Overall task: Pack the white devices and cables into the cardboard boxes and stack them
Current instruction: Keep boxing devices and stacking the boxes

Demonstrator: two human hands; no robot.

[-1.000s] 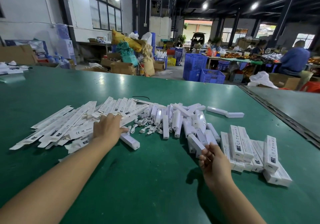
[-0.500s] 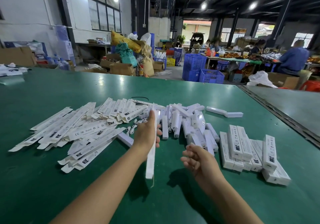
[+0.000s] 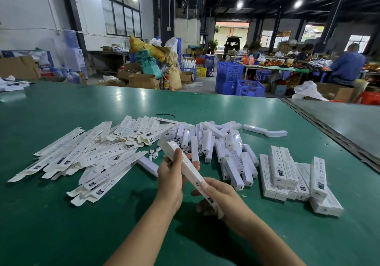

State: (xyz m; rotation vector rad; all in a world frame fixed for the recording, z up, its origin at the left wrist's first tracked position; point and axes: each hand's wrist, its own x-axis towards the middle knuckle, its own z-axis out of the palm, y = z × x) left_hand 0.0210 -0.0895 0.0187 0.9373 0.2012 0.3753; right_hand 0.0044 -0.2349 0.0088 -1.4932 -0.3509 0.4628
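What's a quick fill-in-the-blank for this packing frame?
1. The long carton is held by ___ hands, the left hand and the right hand.
2. The table has a ___ top.
3. The packed boxes lie to the ___ of the loose white devices.
4. The flat cartons lie on the devices' ___ side.
Missing: two; green; right; left.

Counter (image 3: 61,224): flattened boxes (image 3: 98,158) heaped at 10 o'clock of the held box (image 3: 189,169); loose devices (image 3: 207,142) at 12 o'clock, cables (image 3: 154,152) between both heaps; packed boxes (image 3: 287,171) stacked at 3 o'clock; crates (image 3: 238,80) behind the counter, 1 o'clock.
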